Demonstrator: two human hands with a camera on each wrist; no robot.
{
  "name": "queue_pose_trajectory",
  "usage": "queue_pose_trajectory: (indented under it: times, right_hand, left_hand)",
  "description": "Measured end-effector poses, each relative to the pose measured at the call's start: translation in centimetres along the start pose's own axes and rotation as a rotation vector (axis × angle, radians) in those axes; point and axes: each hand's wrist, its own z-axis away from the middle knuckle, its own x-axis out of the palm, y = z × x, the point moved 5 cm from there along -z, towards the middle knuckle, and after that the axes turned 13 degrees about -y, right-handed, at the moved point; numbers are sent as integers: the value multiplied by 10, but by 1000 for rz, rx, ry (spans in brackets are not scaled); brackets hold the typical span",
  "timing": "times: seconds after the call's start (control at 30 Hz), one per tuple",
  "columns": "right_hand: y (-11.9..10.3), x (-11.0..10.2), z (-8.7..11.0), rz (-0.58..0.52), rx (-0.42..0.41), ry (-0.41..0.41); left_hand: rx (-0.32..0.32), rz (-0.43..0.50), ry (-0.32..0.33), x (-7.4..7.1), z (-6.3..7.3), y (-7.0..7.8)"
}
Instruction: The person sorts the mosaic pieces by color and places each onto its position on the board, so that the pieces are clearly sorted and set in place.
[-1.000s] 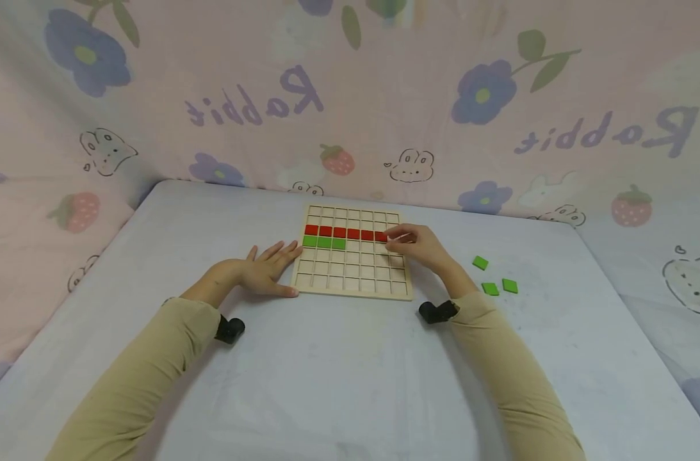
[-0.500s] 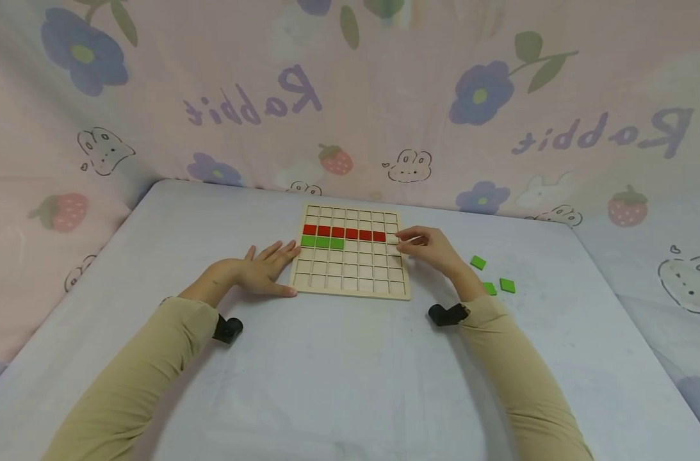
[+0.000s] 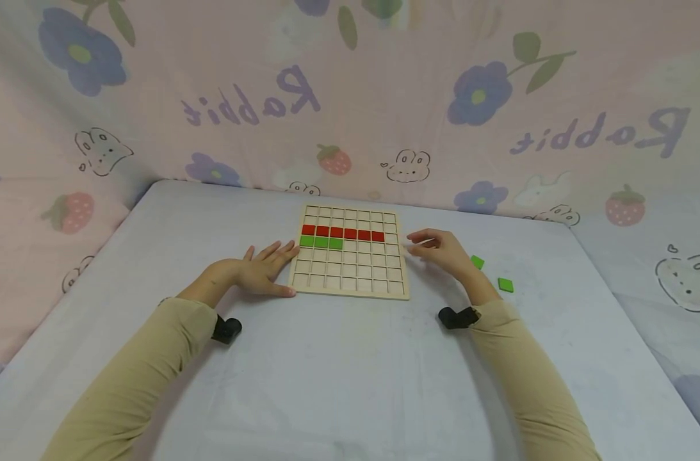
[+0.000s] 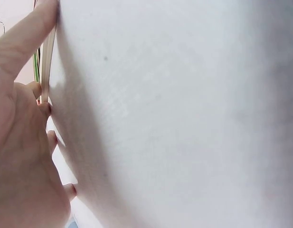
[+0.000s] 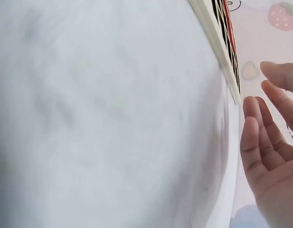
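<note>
A curtained-off nook — rabbit-print cloth point(image 3: 361, 70) behind a white-covered table point(image 3: 338, 365).

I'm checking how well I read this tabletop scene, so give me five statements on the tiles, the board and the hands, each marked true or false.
1. Six red tiles form one row on the wooden grid board. True.
2. In the head view, the next row down holds four green ones. False: it holds three green tiles.
3. The left hand rests at the board's left edge. True.
4. The right hand pinches a tile. False: it holds nothing.
5. Two loose green tiles show to the right of the board in the head view. True.
</note>
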Motion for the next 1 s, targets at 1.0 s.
queue_pose_trajectory:
  times: [1.0]
  right_hand:
    - [27, -19, 26, 29, 74, 43]
  left_hand:
    - [17, 16, -9, -2, 6, 6]
